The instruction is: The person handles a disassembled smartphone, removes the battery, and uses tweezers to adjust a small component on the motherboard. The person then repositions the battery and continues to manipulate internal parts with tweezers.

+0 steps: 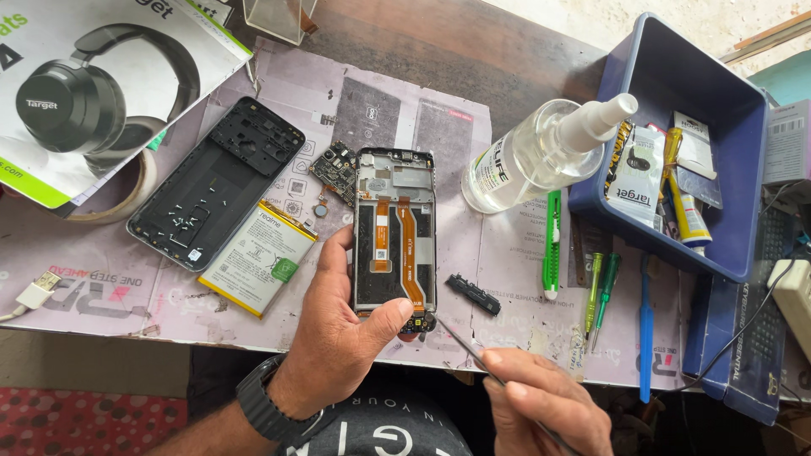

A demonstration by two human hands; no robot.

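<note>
The left hand (338, 338) gripped the lower end of an opened phone (394, 228), thumb pressed across its bottom edge. The right hand (541, 401), just beside it, pinched tweezers (460, 344) whose tip touched the phone's bottom corner. A battery (258, 257) lay left of the hands.

Battery (258, 256) lies between back cover (216, 183) and phone frame (394, 230); bottle (541, 152) right of frame

Phone frame (394, 232): matt metal, glossy orange flex ribbons. Tweezers (460, 344): bare shiny metal. Spray bottle (528, 156): clear glossy plastic. Tray (676, 110): smooth blue plastic. Bench (456, 51): dark worn wood.
</note>
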